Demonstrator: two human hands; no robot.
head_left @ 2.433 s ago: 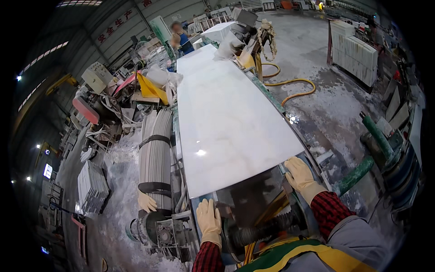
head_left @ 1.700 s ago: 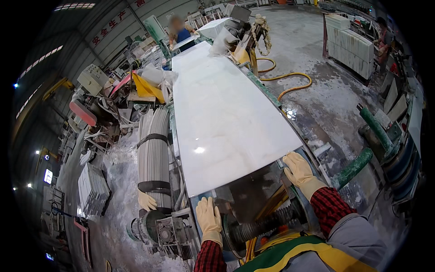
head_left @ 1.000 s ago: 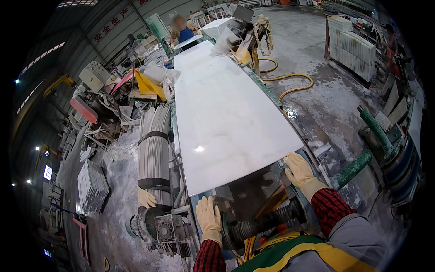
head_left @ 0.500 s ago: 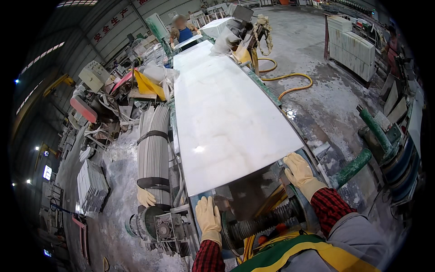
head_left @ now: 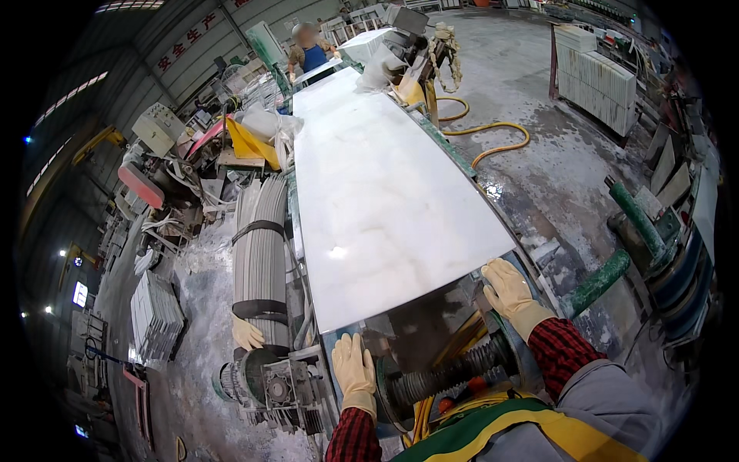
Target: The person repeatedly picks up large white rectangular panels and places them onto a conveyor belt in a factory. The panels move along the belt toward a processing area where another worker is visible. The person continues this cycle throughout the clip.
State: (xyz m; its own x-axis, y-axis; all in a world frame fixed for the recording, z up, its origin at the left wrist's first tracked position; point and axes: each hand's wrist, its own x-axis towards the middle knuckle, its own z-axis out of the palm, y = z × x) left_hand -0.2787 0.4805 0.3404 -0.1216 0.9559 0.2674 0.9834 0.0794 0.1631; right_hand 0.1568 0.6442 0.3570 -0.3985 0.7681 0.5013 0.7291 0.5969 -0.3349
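Observation:
A long, polished white stone slab (head_left: 385, 208) lies flat on a machine frame and stretches away from me. My left hand (head_left: 355, 373), in a cream rubber glove, rests palm down on the left rail just short of the slab's near left corner, fingers straight. On the right rail lies my right hand (head_left: 511, 294), gloved alike and flat, its fingertips beside the slab's near right corner. Neither hand holds anything. Between them, below the slab's near edge, sits a roller with a dark ribbed sleeve (head_left: 454, 379). The undersides of both hands are hidden.
A strapped bundle of grey strips (head_left: 259, 246) stands left, with a loose-looking cream glove (head_left: 247, 333) and a motor (head_left: 242, 381) near it. Right are a green pipe (head_left: 599, 285) and a yellow hose (head_left: 504, 125). Another person (head_left: 312, 58) stands at the slab's far end.

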